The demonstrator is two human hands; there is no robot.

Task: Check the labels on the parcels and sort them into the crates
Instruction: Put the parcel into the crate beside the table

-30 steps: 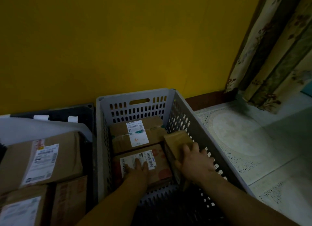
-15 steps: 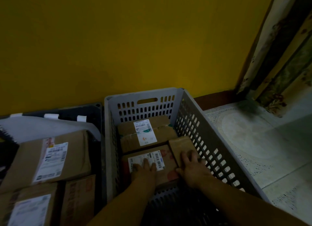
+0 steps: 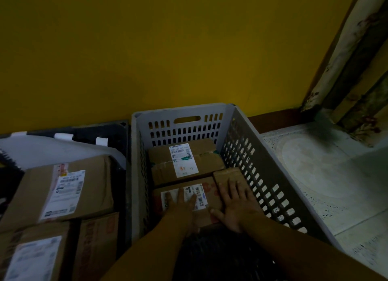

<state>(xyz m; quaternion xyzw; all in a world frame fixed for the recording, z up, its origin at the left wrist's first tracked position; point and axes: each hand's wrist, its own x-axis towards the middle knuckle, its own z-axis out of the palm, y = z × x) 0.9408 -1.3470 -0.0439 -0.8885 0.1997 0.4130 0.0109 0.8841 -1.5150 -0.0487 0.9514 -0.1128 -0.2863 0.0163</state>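
The scene is dim, with a warm yellow-brown cast over everything. The yellow wall (image 3: 168,50) is brighter in the middle and falls into dark at the top corners. The brightest places are the pale floor tiles (image 3: 327,175) at the right and the white labels, so light seems to come from the right side. Inside the grey crate (image 3: 270,175) the near bottom is almost black. The parcels in the dark crate (image 3: 117,131) at the left look soft and smeared, their label print unreadable. Straight lines, like the curtain (image 3: 357,71) edge, lean and bend near the border from the wide lens.
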